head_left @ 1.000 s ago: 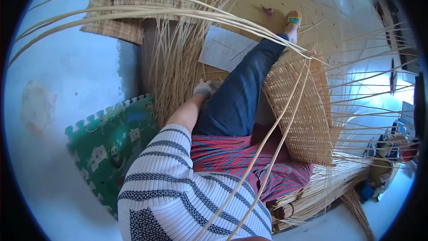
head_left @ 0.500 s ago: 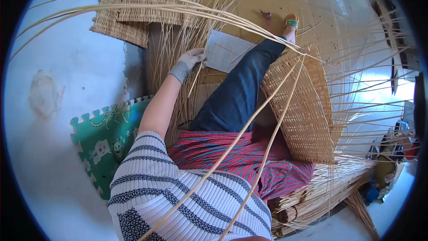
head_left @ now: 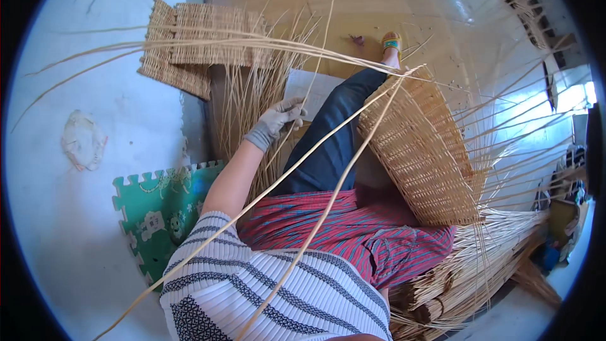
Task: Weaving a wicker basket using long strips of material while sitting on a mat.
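My gloved left hand (head_left: 282,118) has its fingers closed round a long pale cane strip (head_left: 324,34), beside my outstretched leg in dark trousers (head_left: 326,136). A heap of loose strips (head_left: 251,96) lies left of it, and a pale paper sheet (head_left: 315,85) is behind it. To the right a woven cane panel (head_left: 410,151) leans at a slant by my leg, long unwoven strands fanning out from it. Several long strands cross high over my leg and meet at the panel's upper corner. My right hand is not in view.
Two woven mats (head_left: 214,53) lie at the upper left. A green foam mat (head_left: 145,215) is at the left against pale flooring. A striped red cloth (head_left: 297,218) covers my lap, with bundled cane (head_left: 461,265) to its right. Assorted objects (head_left: 558,227) are at the far right.
My left hand has come up from low beside my leg, and the strip in it now reaches the top of the picture. The whole view has shifted somewhat.
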Demonstrator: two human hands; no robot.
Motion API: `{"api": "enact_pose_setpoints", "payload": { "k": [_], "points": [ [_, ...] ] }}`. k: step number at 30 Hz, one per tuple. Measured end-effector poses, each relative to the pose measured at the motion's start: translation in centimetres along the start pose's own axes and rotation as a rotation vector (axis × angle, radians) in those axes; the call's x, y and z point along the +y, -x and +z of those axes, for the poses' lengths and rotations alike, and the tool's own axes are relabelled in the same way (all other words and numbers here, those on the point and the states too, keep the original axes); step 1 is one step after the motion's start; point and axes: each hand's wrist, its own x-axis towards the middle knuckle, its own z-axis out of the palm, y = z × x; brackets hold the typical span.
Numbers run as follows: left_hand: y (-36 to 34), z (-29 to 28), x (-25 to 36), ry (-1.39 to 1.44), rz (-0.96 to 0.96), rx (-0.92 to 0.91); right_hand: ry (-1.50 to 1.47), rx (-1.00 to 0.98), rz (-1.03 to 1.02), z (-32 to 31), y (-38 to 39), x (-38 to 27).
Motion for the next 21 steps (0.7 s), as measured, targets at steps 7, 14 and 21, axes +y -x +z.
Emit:
{"api": "enact_pose_setpoints", "payload": {
  "k": [7, 14, 21],
  "points": [
    [-0.1, 16.6, -2.2, 0.437, -0.233, -0.32, -0.263, 0.798, -0.1, -11.7, 2.3, -1.9],
    [10.5, 39.2, -15.3, -0.127, -0.412, -0.862, -0.532, -0.087, -0.611, -10.2, 11.3, -18.7],
    [13.9, 43.7, -19.1, -0.582, -0.007, -1.357, -1.232, -0.436, -1.217, -17.5, 18.2, -24.2]
  ]
}}
